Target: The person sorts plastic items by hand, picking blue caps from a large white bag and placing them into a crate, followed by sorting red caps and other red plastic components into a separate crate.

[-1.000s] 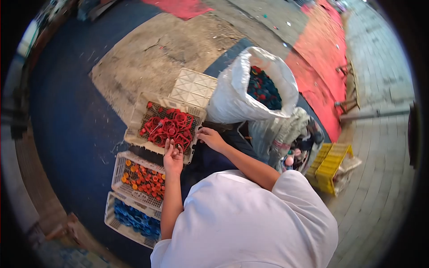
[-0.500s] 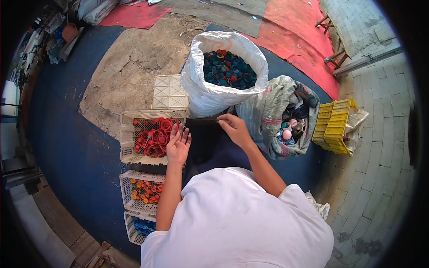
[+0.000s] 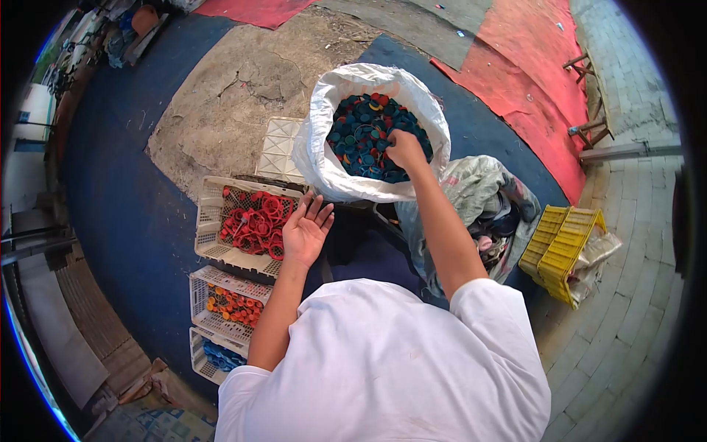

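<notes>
My right hand [image 3: 406,151] reaches into the white sack [image 3: 319,129], its fingers closed at the dark green and red caps [image 3: 368,125] inside. What those fingers hold, if anything, is too small to make out. Palm up, my left hand [image 3: 305,230] has its fingers apart and nothing in it. It is beside the right edge of a white crate [image 3: 208,221] of red caps and rings [image 3: 254,219].
Below that crate stand a crate of orange caps [image 3: 234,306] and one of blue pieces [image 3: 221,357]. An upturned white crate [image 3: 281,149] lies behind. At right are an open woven sack [image 3: 460,184] of mixed items and yellow crates [image 3: 560,250].
My right hand has moved from the near side of the white sack up into its mouth. My left hand stays open beside the red crate. The view has shifted slightly.
</notes>
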Demonstrator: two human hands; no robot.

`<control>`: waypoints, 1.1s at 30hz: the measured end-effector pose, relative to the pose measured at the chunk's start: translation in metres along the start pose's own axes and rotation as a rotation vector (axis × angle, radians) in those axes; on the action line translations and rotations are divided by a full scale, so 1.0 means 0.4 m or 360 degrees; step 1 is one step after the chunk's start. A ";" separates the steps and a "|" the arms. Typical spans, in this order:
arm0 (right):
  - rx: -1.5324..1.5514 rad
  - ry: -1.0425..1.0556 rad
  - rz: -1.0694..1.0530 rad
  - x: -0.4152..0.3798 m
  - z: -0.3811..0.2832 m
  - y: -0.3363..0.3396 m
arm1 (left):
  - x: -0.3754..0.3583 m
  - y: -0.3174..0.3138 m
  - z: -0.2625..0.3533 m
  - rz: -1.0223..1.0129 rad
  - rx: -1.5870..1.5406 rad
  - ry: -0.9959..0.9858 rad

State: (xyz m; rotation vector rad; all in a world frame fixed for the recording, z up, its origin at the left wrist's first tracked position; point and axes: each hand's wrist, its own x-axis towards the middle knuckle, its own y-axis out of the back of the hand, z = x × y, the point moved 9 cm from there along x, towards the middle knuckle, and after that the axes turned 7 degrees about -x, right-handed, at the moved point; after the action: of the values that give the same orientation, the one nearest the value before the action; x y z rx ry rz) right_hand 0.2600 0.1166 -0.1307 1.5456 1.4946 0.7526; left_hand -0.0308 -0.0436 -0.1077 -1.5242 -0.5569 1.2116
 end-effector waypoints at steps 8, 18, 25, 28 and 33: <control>-0.0217 -0.0144 -0.0261 0.022 0.048 -0.142 | 0.020 -0.124 -0.046 -0.0121 0.0012 0.0021; 0.0383 0.0046 0.0084 0.053 -0.018 -0.057 | 0.113 -0.201 -0.019 -0.0242 -0.0079 0.0178; 0.0176 0.0131 0.0249 0.115 -0.031 -0.123 | 0.146 -0.234 -0.013 -0.0208 -0.0046 0.0275; -0.0069 0.0190 0.0179 0.113 -0.071 -0.130 | 0.154 -0.239 -0.002 -0.0200 -0.0037 0.0287; -0.0282 0.0118 0.0127 0.133 -0.072 -0.141 | 0.163 -0.241 0.006 -0.0213 -0.0009 0.0295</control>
State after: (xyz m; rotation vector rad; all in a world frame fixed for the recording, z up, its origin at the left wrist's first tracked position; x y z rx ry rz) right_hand 0.2136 0.1702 -0.1733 1.4641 1.3856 0.9712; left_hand 0.0145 0.0437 -0.0456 -1.5593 -0.5299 0.9564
